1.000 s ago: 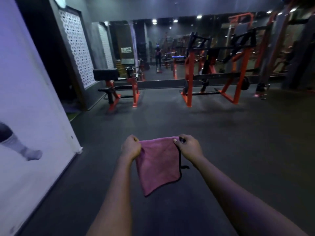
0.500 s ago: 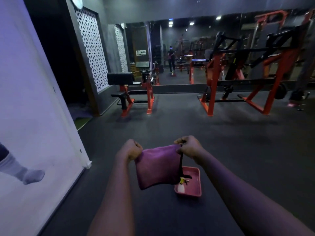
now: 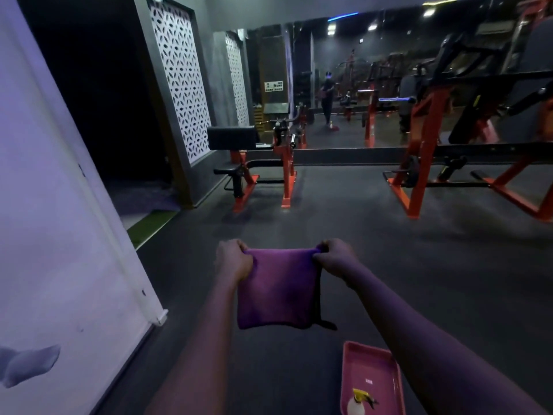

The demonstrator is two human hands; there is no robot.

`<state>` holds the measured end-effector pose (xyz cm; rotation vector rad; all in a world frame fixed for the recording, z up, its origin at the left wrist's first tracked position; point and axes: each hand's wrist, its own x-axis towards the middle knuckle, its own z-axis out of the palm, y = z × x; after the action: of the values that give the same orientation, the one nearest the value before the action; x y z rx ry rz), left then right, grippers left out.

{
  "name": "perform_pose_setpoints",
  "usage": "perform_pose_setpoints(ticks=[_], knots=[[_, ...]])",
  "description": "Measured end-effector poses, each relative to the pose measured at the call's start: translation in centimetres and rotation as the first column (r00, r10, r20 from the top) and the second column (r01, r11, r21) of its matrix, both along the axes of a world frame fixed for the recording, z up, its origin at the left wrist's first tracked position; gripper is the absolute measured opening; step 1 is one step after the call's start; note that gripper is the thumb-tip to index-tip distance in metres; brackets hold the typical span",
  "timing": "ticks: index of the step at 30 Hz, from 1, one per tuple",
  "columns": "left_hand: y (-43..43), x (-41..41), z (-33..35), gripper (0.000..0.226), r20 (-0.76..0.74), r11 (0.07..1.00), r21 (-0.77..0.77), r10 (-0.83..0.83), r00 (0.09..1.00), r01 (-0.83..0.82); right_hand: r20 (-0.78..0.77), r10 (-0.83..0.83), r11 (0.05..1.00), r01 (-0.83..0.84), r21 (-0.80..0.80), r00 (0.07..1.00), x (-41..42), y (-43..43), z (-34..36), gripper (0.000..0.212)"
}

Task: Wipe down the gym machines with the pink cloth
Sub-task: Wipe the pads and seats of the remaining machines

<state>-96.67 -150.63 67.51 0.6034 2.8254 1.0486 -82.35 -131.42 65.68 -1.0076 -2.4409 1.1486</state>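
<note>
A folded pink cloth [image 3: 278, 290] with a dark edge hangs in front of me above the dark floor. My left hand [image 3: 232, 259] grips its top left corner and my right hand [image 3: 335, 257] grips its top right corner, stretching the top edge between them. An orange and black bench machine [image 3: 257, 163] stands ahead on the floor, left of centre. A larger orange-framed machine [image 3: 466, 145] stands at the right, in front of a wall mirror.
A pink tray [image 3: 359, 366] lies on the floor at the lower right with a spray bottle [image 3: 360, 401] in it. A white wall panel [image 3: 54, 235] runs along my left. A dark doorway [image 3: 98, 94] opens at the far left. A person's reflection [image 3: 327, 98] shows in the mirror.
The view has turned left and dipped, bringing the pink tray and bottle into sight. The cloth went from hanging loose to a neater folded square between both hands.
</note>
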Motion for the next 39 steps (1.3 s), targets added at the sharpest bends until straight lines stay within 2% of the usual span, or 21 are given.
perform_pose_setpoints(ticks=[3,5,9,14,18,21,24,36,39], knots=[[3.7,-5.1,0.5,0.005,-0.054,1.0,-0.023,0.007,0.999,-0.008,-0.041,0.06,0.998,-0.059,0.037,0.997,-6.7,4.7,0.4,0.005],[6.4,-10.0,0.5,0.002,-0.098,0.999,-0.004,-0.032,0.995,0.031,-0.102,0.028,0.999,-0.023,0.048,0.994,-12.6,8.4,0.1,0.006],[10.8,-17.4,-0.2,0.006,-0.18,0.966,0.202,-0.128,0.975,0.164,-0.193,-0.093,0.995,0.099,0.022,0.977,-21.7,12.6,-0.7,0.014],[17.5,-29.3,-1.9,0.009,-0.229,0.934,0.314,-0.098,0.969,0.169,-0.31,-0.052,0.999,0.046,-0.027,0.949,-34.4,17.8,-1.8,0.014],[22.0,-40.8,-2.4,0.009,-0.222,0.93,0.337,-0.071,0.973,0.145,-0.325,0.012,1.0,-0.017,-0.012,0.946,-44.7,22.0,-1.7,0.017],[25.4,-49.1,-1.6,0.009,-0.216,0.928,0.346,-0.066,0.974,0.14,-0.377,0.03,0.999,-0.02,0.029,0.926,-52.5,25.2,-0.7,0.007],[29.0,-58.0,-1.4,0.01,-0.205,0.924,0.357,-0.066,0.977,0.137,-0.403,0.029,0.999,-0.009,0.052,0.915,-61.4,28.5,0.0,0.007],[44.3,-91.2,-3.7,0.008,-0.171,0.962,0.259,-0.041,0.984,0.085,-0.384,0.074,0.995,-0.092,-0.029,0.92,-95.1,44.7,-3.5,0.007],[47.5,-98.4,-3.6,0.009,-0.183,0.96,0.275,-0.008,0.983,0.059,-0.362,0.103,0.991,-0.125,-0.039,0.926,-102.8,48.2,-3.3,0.009]])
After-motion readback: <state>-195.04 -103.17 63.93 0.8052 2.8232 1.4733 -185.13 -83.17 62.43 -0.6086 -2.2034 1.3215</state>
